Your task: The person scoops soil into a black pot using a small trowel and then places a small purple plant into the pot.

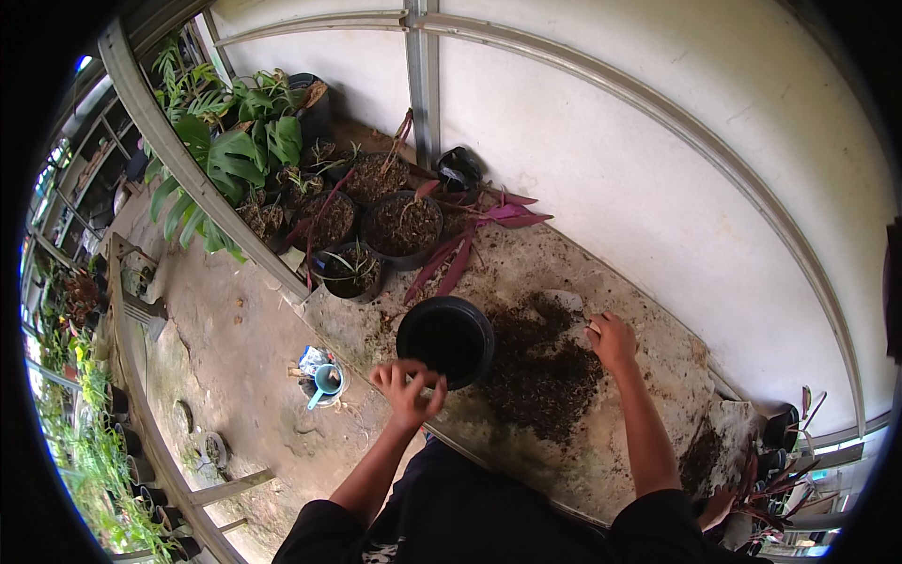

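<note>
My right hand grips the handle end of what looks like a hand trowel, over the far right of the dark potting soil. Its pale blade lies against the soil's far edge. Left of the heap stands a round black plastic pot, its dark inside too shaded to make out. My left hand is at the pot's near left rim, fingers apart and curved, holding nothing. Whether it touches the rim, I cannot tell.
Potted plants in black pots crowd the ledge's far end, with purple leaves drooping over. A white wall bounds the concrete ledge. A blue dipper rests in a container below left. Another person's hand shows at lower right.
</note>
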### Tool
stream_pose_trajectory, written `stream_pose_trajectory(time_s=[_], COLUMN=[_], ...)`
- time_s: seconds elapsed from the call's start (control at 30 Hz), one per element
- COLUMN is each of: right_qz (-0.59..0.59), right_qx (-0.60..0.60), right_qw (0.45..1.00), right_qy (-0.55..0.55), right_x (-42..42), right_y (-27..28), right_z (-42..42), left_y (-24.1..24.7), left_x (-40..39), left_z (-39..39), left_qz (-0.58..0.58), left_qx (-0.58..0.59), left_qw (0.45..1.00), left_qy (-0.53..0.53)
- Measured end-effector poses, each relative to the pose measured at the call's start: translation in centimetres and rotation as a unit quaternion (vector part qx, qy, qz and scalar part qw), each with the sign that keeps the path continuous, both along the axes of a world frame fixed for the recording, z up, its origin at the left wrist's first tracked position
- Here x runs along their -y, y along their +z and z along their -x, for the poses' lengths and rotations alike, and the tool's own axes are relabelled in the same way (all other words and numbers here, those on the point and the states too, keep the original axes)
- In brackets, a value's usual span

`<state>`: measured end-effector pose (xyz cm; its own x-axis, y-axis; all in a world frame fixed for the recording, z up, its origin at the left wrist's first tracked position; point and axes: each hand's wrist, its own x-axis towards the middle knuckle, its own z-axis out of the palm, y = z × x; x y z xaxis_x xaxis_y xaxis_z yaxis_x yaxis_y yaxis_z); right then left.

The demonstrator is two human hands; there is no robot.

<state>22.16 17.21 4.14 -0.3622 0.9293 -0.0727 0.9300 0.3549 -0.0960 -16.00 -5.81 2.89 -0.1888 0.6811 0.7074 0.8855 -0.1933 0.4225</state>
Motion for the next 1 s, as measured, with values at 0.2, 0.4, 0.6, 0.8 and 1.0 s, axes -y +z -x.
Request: stream_pose_trajectory(time_s=[0.2,0.4,0.6,0.8,1.0], right_qz=[-0.037,-0.027,0.109,0.176,0.145], right_qx=[-0.03,-0.018,-0.055,-0.074,-0.057], right_qw=[0.984,0.979,0.981,0.977,0.982], right_qy=[0.173,0.203,0.15,0.095,0.111], right_x=[0.5,0.9,5.8,4.0,3.6], right_y=[-0.9,0.0,0.4,0.3,3.7], right_z=[-1.7,-1.7,1.8,0.6,0.5], left_y=[-3.5,-6.2,-6.0,-4.6,-4.1], left_x=[5.9,2.7,-1.9,-5.3,-6.7], left_z=[-8.7,-14.3,-17.5,-17.9,-17.2], left_qz=[0.261,0.348,0.319,0.317,0.3], left_qx=[0.015,0.021,0.092,0.026,-0.04], left_qw=[0.943,0.927,0.937,0.941,0.936], left_qy=[-0.205,-0.136,-0.111,-0.116,-0.181])
